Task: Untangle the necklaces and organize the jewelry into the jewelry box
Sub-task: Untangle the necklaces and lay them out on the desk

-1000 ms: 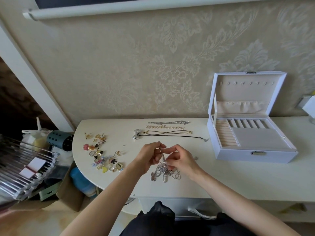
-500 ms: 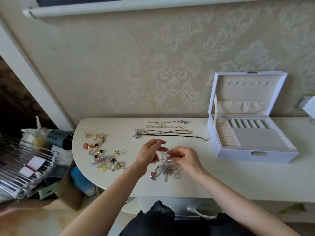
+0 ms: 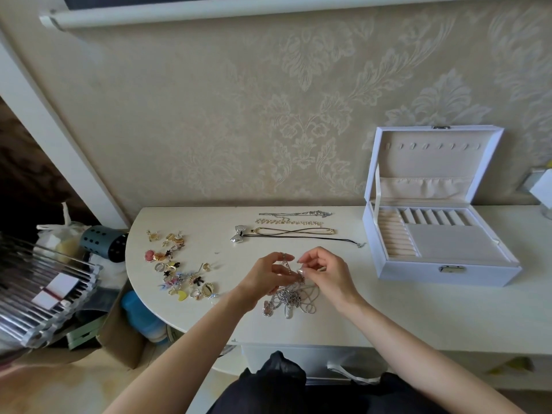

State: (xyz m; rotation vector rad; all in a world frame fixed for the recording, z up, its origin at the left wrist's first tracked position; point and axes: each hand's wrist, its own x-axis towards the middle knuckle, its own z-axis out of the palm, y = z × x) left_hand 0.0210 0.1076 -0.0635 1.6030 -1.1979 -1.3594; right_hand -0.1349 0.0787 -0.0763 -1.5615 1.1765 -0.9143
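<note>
My left hand (image 3: 264,279) and right hand (image 3: 330,274) meet over the near middle of the worktop (image 3: 403,321). Their fingertips almost touch, and each pinches a bit of the tangle of silver chains (image 3: 288,301). The left lifts one strand, which runs up from the heap to my fingertips. The right nips a piece just beside it and lower, near where that strand leaves the knot.

The bulk of the tangle lies on the worktop directly under both hands and a little toward me, between my wrists, so neither hand is really nearer (the left may have a free end, but the links are too fine to be sure). The heap has no clear long axis. It is a loose clump of bright loops, with a pale pendant at its left edge and a long loop spilling to the right. I judge the next pull should go up and away from the clump while the right hand pins the knot.

The laid-out necklaces (image 3: 295,227) lie in rows farther back. The open jewelry box (image 3: 448,276) stands well off on my right hand's side.
</note>
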